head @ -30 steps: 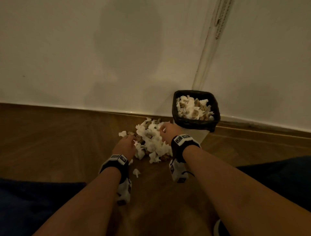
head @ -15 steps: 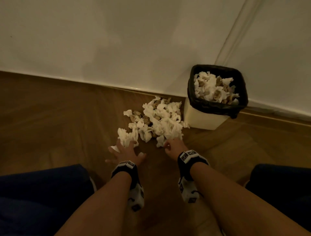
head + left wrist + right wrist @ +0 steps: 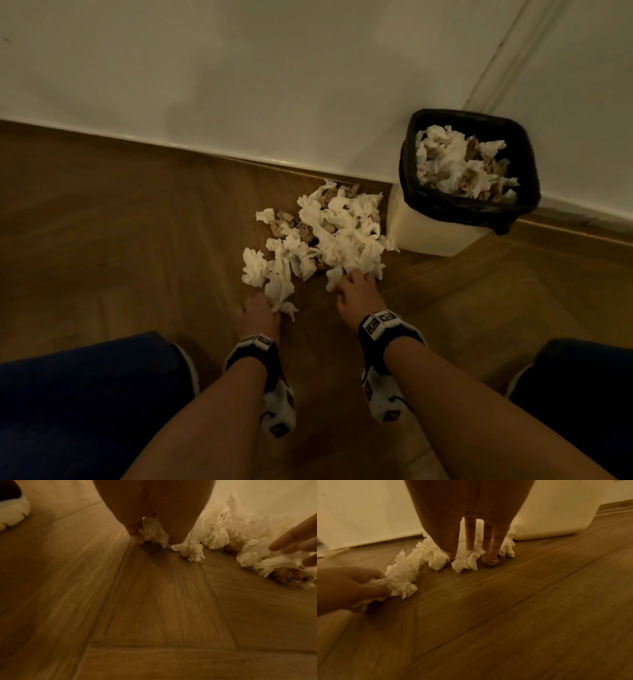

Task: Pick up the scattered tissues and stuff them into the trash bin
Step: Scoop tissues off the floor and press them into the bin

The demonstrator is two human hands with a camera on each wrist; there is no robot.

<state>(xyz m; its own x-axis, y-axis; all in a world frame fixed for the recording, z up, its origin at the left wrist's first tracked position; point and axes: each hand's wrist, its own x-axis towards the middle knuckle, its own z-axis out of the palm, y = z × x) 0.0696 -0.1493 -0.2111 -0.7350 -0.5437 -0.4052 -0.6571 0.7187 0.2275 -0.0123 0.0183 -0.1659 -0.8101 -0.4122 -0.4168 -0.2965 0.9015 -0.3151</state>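
Note:
A heap of crumpled white and brown tissues (image 3: 329, 233) lies on the wooden floor, just left of the trash bin (image 3: 407, 164). The bin is white with a black liner and holds several tissues. My left hand (image 3: 270, 305) is at the heap's near left edge and pinches a white tissue (image 3: 402, 577) between thumb and fingers. In the left wrist view a tissue wad (image 3: 150, 530) shows inside that hand (image 3: 149, 536). My right hand (image 3: 352, 277) is at the heap's near right edge. Its straight fingers (image 3: 471, 539) press down onto the tissues.
The white wall and skirting (image 3: 239, 154) run right behind the heap and bin. My knees in dark blue cloth (image 3: 85, 394) frame both arms. A white-soled shoe (image 3: 10, 511) stands left of the left hand. Bare wooden floor (image 3: 102, 240) stretches to the left.
Both hands drew back from the middle of the heap to its near edge. The left hand went from lying spread on the floor to pinching a tissue.

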